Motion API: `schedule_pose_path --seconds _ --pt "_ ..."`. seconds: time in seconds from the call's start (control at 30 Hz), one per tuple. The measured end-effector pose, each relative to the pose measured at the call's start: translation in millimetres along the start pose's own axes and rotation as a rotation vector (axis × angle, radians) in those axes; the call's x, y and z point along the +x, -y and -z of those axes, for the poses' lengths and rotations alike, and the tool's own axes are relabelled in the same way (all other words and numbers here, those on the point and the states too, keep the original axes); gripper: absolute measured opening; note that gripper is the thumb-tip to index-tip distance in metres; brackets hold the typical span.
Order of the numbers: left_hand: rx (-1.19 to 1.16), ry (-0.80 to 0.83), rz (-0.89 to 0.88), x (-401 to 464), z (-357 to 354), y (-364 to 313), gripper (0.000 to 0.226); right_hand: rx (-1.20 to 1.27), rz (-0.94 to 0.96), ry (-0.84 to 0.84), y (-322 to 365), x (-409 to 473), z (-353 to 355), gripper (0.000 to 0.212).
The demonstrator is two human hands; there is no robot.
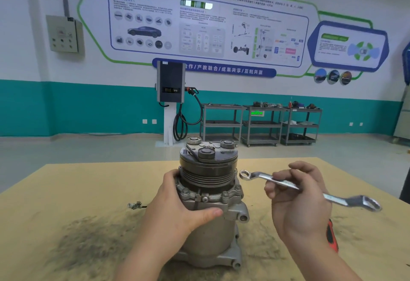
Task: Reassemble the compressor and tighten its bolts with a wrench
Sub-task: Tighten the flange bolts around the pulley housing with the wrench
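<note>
Workbench [66, 192], tan top, smudged dark with grime around the work. Compressor [210, 203] stands upright on it near the front edge, pulley end up, black grooved pulley above a grey cast body, a mounting ear jutting out low on its right. Left hand [184, 201] wraps the body just under the bolt flange, fingers round the far side, thumb laid across the front; it looks like a steadying hold. Right hand [297, 194] hangs in the air just to the right of the compressor, apart from it, fingers curled round the shank of a double-ended ring wrench [286, 183]. From that grip one ring end reaches left and up toward the pulley and sits close beside it without touching; the other end sticks out right, past the heel of the hand. Flange bolts [225, 194] sit in a ring directly above the left thumb; they appear seated, though how tight they are can't be told. Behind the right wrist, a red-handled tool [331, 234], mostly hidden. Out beyond the left hand's knuckles, a small metal fitting [135, 205] lies loose on the bench. My read: assembly looks done, tightening is the step in hand. Next move calls for dropping the near ring squarely over a bolt head while the left hand braces against the turn.
</note>
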State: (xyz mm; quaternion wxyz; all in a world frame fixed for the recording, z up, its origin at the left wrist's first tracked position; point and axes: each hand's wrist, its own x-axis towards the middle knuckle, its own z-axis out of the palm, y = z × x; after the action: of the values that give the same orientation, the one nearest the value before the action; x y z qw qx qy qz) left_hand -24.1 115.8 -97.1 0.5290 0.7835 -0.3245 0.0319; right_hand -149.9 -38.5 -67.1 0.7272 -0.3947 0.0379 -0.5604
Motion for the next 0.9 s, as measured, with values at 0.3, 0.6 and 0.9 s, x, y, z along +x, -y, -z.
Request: schedule_pose_path --seconds 0.3,0.6,0.9 --pt "0.014 -0.103 0.011 -8 -15 -9 0.105 -0.093 -0.246 0.045 -5 6 -5 0.023" --pt "0.190 -0.339 0.068 -36 -60 -35 0.113 -0.267 0.089 0.036 -4 4 12 0.026" --pt "0.061 -0.277 0.065 -31 -53 -31 0.116 -0.482 0.486 0.241 -19 -42 -2 0.021"
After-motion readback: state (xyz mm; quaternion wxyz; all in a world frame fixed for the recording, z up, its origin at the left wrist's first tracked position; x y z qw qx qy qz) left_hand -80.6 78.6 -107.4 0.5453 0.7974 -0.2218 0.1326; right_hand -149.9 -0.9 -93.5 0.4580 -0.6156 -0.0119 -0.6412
